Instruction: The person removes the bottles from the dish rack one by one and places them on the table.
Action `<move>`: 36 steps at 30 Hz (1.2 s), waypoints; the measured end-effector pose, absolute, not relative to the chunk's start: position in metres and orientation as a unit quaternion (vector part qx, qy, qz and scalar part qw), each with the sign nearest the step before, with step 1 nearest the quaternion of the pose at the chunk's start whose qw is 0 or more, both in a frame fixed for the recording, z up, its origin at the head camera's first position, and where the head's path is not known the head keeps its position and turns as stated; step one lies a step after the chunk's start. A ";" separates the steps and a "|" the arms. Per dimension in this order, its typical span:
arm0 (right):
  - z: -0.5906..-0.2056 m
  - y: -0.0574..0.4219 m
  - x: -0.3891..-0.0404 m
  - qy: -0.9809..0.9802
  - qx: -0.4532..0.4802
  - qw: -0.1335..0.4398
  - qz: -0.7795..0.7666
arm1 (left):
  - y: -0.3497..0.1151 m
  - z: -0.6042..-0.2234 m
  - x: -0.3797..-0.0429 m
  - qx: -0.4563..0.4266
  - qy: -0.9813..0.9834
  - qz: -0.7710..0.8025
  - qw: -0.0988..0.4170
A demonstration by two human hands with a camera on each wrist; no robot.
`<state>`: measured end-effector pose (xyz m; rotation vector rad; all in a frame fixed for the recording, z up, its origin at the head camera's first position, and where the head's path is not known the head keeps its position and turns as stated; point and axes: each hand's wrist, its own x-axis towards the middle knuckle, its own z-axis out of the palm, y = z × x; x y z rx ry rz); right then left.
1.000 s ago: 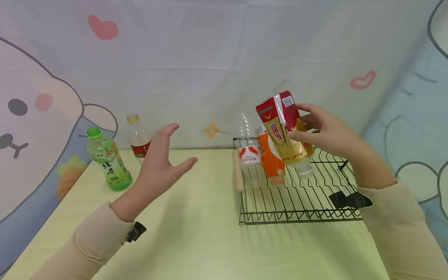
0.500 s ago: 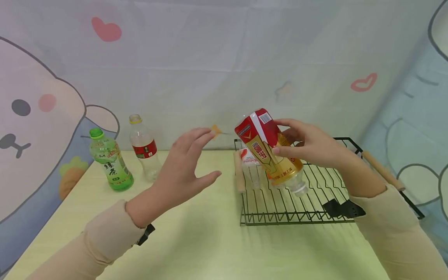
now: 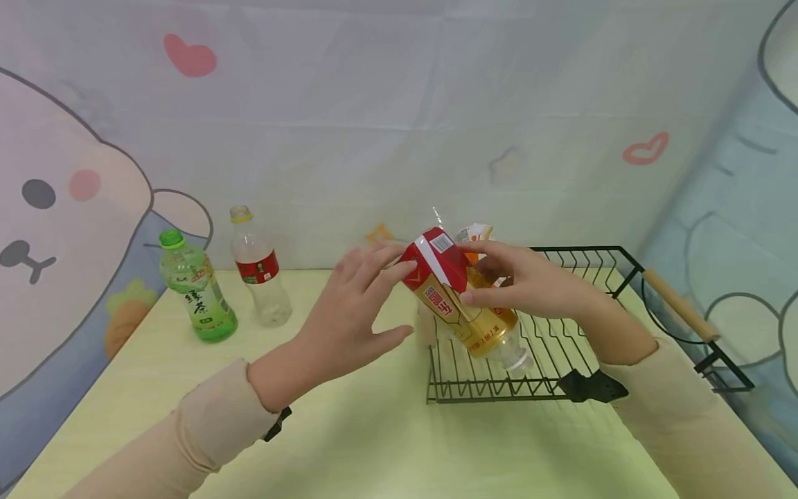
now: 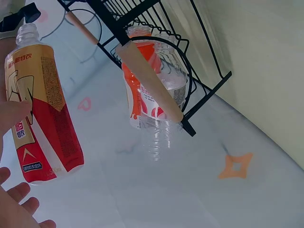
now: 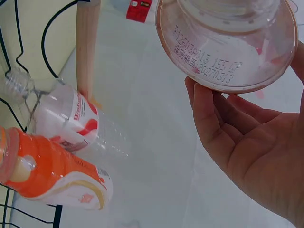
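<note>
My right hand grips a red and gold plastic bottle, tilted with its capless-looking clear neck pointing down and right, above the rack's left part. The left hand is held up beside the bottle's red base, fingers extended and thumb apart. In the left wrist view, its fingertips lie close to the base; contact is unclear. Behind the held bottle, an orange-labelled bottle and a clear bottle with a red and white label lean neck-down in the black wire rack.
On the table's left stand a green tea bottle with a green cap and a clear bottle with a red label. The rack has wooden handles at its sides. A printed cloth hangs behind the table.
The right hand has brought the red and gold bottle left and down, tilting it further. My left hand has moved right, up to the bottle's base. The two bottles at left stay put.
</note>
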<state>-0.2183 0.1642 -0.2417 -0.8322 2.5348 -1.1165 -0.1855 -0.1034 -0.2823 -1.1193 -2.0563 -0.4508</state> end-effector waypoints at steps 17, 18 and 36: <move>-0.254 0.148 -0.210 0.879 -0.317 0.147 -0.324 | -0.099 -0.291 -0.178 -0.450 -0.821 -0.126 0.328; -0.254 0.147 -0.210 0.878 -0.319 0.151 -0.324 | -0.099 -0.292 -0.177 -0.451 -0.822 -0.123 0.327; -0.260 0.138 -0.211 0.857 -0.352 0.192 -0.324 | -0.093 -0.303 -0.176 -0.475 -0.818 -0.113 0.305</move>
